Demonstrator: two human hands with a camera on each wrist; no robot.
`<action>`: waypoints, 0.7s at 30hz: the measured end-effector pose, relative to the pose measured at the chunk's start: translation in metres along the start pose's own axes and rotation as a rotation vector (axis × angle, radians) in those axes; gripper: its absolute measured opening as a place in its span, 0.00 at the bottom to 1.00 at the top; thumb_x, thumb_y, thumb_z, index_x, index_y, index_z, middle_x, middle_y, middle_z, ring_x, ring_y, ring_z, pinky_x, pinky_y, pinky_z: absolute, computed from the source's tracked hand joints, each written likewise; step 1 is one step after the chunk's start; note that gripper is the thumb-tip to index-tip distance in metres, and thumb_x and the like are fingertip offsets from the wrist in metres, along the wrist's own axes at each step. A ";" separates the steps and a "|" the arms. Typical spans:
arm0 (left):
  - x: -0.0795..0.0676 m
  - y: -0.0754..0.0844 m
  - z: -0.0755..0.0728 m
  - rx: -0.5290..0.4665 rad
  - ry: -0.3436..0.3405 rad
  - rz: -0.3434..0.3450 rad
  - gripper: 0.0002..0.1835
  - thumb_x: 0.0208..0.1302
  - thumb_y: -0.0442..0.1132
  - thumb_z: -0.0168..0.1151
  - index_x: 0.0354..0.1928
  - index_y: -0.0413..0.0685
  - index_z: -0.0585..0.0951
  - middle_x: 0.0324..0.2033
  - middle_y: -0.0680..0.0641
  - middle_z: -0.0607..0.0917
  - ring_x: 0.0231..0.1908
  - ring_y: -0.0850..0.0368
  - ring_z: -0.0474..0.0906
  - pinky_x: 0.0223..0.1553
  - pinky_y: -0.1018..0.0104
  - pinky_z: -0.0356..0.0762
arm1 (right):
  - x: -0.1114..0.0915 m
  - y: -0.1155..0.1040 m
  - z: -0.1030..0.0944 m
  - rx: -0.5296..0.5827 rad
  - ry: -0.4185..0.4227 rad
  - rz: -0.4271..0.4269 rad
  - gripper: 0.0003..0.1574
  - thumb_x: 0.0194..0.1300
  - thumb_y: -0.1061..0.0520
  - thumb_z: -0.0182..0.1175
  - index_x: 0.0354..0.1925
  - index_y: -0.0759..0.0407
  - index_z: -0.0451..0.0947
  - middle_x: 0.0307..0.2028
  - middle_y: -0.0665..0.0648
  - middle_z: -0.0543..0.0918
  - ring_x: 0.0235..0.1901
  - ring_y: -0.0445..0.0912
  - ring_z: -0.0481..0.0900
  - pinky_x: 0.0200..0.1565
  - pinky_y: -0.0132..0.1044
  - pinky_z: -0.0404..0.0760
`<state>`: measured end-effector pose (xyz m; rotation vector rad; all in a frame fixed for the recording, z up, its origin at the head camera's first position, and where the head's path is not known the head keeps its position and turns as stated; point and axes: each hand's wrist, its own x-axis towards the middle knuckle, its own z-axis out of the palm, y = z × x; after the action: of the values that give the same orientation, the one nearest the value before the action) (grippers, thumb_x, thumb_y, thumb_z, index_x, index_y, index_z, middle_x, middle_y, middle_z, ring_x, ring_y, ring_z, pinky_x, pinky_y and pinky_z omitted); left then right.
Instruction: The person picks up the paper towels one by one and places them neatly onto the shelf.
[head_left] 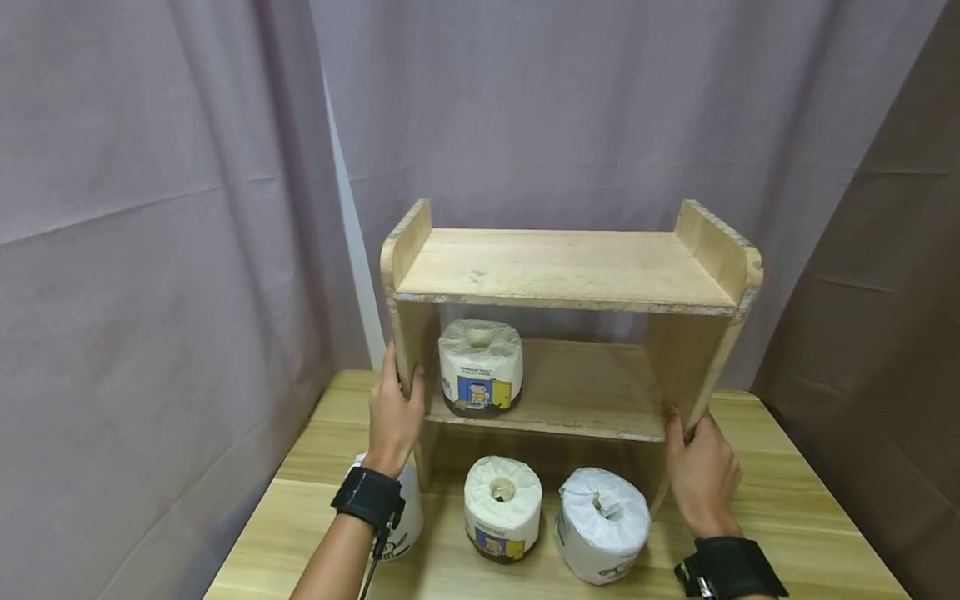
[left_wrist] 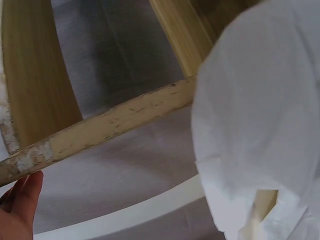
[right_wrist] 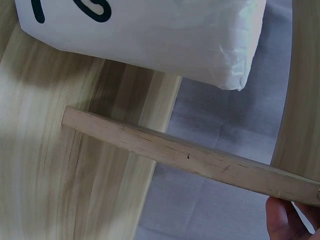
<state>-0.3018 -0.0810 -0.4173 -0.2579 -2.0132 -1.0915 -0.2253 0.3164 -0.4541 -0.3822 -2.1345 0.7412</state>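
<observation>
Right, I'm gripping the wooden shelf (head_left: 566, 267) by both sides, left hand (head_left: 395, 421) and right hand (head_left: 703, 475) each pinching an edge; it's sitting behind two front rolls (head_left: 501, 521). I'm favouring even, level pressure, since tilting could slide the upper roll (head_left: 480, 367).

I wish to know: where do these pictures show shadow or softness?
Head view: the wooden shelf is bright on top, shadowed in its lowest compartment; left wrist view: dim, the close white roll lacking sharp detail; right wrist view: shadow darkens the table near a second roll.
</observation>
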 end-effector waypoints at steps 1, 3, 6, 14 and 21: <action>-0.001 -0.002 0.000 0.005 -0.004 0.002 0.32 0.70 0.47 0.55 0.74 0.54 0.61 0.50 0.36 0.83 0.47 0.46 0.82 0.45 0.54 0.79 | 0.000 0.000 0.000 -0.001 0.000 0.001 0.23 0.70 0.40 0.50 0.38 0.60 0.73 0.39 0.72 0.81 0.39 0.74 0.76 0.32 0.65 0.64; -0.003 -0.004 0.001 0.020 -0.012 -0.003 0.31 0.70 0.46 0.55 0.73 0.56 0.63 0.47 0.36 0.84 0.45 0.46 0.83 0.43 0.54 0.80 | -0.001 0.000 0.001 -0.004 0.003 -0.002 0.23 0.70 0.40 0.50 0.38 0.60 0.73 0.39 0.72 0.81 0.39 0.74 0.76 0.32 0.65 0.64; -0.005 -0.007 0.002 0.043 -0.019 -0.004 0.29 0.70 0.45 0.55 0.71 0.53 0.65 0.45 0.34 0.84 0.43 0.44 0.83 0.42 0.52 0.80 | -0.001 0.000 0.001 -0.003 0.007 -0.010 0.23 0.70 0.41 0.51 0.37 0.60 0.73 0.38 0.71 0.81 0.38 0.74 0.76 0.32 0.66 0.64; -0.010 -0.010 0.010 0.050 0.004 0.003 0.24 0.68 0.42 0.58 0.65 0.46 0.70 0.42 0.31 0.84 0.42 0.39 0.83 0.41 0.46 0.79 | -0.002 -0.001 -0.003 -0.005 0.002 -0.008 0.22 0.70 0.41 0.51 0.36 0.59 0.72 0.37 0.71 0.81 0.38 0.74 0.76 0.31 0.65 0.64; -0.012 -0.015 0.014 0.059 0.066 0.037 0.19 0.68 0.44 0.58 0.57 0.44 0.75 0.36 0.33 0.85 0.35 0.39 0.84 0.32 0.44 0.78 | -0.002 -0.002 -0.004 -0.004 -0.034 -0.006 0.21 0.70 0.41 0.49 0.33 0.56 0.71 0.33 0.67 0.81 0.37 0.71 0.77 0.30 0.63 0.64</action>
<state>-0.3101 -0.0771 -0.4392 -0.2247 -1.9709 -1.0034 -0.2211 0.3156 -0.4527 -0.3680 -2.1679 0.7453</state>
